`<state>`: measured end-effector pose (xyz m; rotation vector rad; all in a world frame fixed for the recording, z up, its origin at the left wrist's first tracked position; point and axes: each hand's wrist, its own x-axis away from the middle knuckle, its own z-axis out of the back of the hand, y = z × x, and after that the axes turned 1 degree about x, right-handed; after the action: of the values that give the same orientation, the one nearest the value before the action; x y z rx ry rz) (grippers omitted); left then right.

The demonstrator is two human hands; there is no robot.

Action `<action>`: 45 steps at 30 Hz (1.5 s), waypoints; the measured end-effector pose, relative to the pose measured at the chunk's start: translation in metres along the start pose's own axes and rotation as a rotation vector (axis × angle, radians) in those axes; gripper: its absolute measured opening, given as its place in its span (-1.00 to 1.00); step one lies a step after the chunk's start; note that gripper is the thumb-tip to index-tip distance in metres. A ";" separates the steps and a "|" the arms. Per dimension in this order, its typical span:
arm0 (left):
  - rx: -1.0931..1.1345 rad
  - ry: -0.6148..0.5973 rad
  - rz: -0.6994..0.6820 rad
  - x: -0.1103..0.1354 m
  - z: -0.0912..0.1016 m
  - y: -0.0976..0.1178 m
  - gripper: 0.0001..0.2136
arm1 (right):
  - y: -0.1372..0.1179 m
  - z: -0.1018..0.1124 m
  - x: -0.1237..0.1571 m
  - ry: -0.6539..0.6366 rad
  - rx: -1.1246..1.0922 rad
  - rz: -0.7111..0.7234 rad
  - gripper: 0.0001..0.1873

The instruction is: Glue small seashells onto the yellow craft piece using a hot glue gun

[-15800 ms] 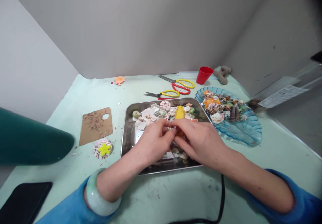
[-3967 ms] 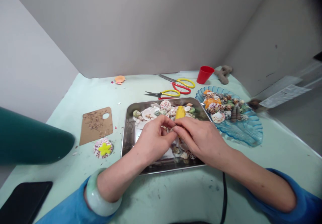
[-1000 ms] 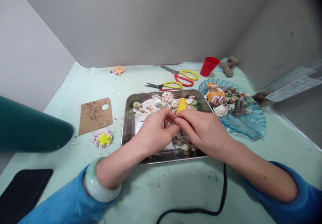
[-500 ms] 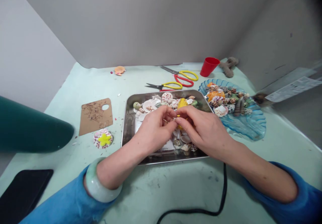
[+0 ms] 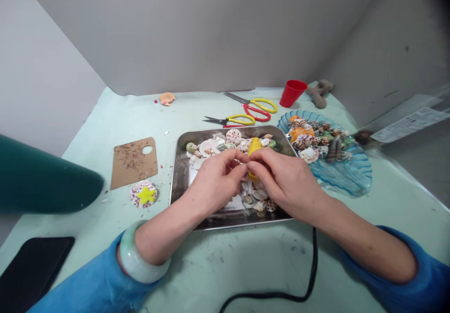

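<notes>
Both hands meet above a metal tray (image 5: 180, 172), their fingertips pinched close together. My left hand (image 5: 220, 174) is closed at thumb and forefinger. Whatever is between its fingers is too small or hidden to name. My right hand (image 5: 286, 179) is closed in the same way, its fingertips against those of the left. Beneath the fingers a yellow object (image 5: 254, 147), perhaps a glue gun with a clear nozzle, lies in the tray, partly covered by the right hand. Around it are several seashells (image 5: 233, 136), white, speckled and green, with more shells (image 5: 259, 205) at the tray's near side.
Right of the tray, a blue scalloped dish (image 5: 351, 174) holds several shells. Behind lie yellow-and-red scissors (image 5: 242, 119), (image 5: 260, 106) and a red cup (image 5: 292, 93). At left are a brown card (image 5: 135, 162), a shell with a yellow flower (image 5: 145, 194) and a green cylinder (image 5: 45, 177). A black cable (image 5: 312, 266) runs in front.
Both hands have shifted very slightly, and the right fingertips have moved a little, showing more of the yellow object. The other things stay in place.
</notes>
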<state>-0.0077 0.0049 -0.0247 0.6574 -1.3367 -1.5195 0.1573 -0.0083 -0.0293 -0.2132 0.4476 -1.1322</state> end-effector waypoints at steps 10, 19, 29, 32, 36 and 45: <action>-0.003 0.030 0.040 0.000 0.000 0.007 -0.86 | 0.001 -0.001 0.001 -0.003 0.004 0.009 -0.72; 0.048 0.072 0.086 0.000 -0.001 0.008 -0.91 | 0.001 0.000 0.000 -0.018 0.007 0.053 -0.71; 0.035 0.050 0.069 -0.001 -0.001 0.007 -0.89 | 0.001 0.000 0.000 -0.030 0.033 0.069 -0.69; 0.026 0.049 0.056 -0.001 -0.001 0.007 -0.88 | 0.001 0.000 0.000 -0.039 0.030 0.068 -0.69; 0.004 0.050 0.065 0.000 -0.001 0.008 -0.89 | 0.002 0.000 0.000 -0.033 0.018 0.079 -0.70; -0.060 0.014 0.055 0.000 -0.002 0.006 -0.92 | 0.003 0.000 0.001 -0.040 0.037 0.095 -0.70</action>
<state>-0.0043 0.0043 -0.0191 0.5880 -1.2839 -1.5023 0.1597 -0.0078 -0.0307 -0.1800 0.3969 -1.0403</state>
